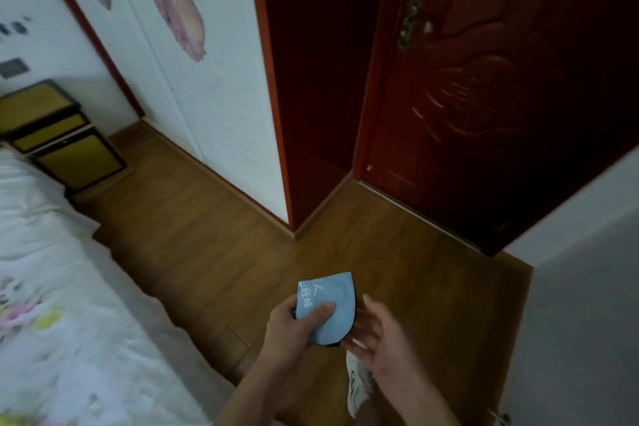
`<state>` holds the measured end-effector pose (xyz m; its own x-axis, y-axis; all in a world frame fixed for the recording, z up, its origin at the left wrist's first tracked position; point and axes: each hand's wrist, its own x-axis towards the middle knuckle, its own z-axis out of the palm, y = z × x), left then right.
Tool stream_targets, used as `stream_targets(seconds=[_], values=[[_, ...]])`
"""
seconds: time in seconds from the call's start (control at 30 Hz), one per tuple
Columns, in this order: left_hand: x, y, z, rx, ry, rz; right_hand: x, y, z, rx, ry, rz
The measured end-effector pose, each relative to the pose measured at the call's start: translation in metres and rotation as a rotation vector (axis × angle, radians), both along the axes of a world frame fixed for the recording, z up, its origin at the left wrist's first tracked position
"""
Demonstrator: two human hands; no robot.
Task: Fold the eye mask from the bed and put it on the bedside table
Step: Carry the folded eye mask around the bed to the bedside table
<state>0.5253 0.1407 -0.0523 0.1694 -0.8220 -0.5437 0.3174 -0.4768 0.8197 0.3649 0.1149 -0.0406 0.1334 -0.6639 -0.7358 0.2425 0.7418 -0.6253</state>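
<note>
A light blue eye mask [334, 301] with white print and a dark edge is folded in half and held in front of me above the floor. My left hand [294, 332] grips it, thumb pressed on its blue face. My right hand [377, 335] is just to its right, palm up with fingers spread, fingertips near or touching the mask's dark edge. The bedside table [41, 135], yellow with dark frames, stands at the far left against the wall. The bed [52, 287] with its white floral cover fills the lower left.
Wooden floor [214, 239] lies between the bed and a white wardrobe [214, 86]. A dark red door [484, 97] stands ahead on the right, a grey wall [581, 304] at the right. A white shoe [359, 387] shows below my right hand.
</note>
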Motion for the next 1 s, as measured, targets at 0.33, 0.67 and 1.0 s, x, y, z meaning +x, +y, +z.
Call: stream_targets(seconds=[0.33,0.67,1.0], values=[[0.027,-0.131,0.019,0.014,-0.029,0.366,0.051,-0.19,0.018,-0.054,-0.041,0.347],[0.087,-0.165,0.016,0.034,-0.043,0.683,0.145,-0.261,0.016,-0.047,-0.036,0.655],[0.225,-0.185,0.003,0.031,-0.018,0.88,0.304,-0.3,0.002,-0.053,0.046,0.834]])
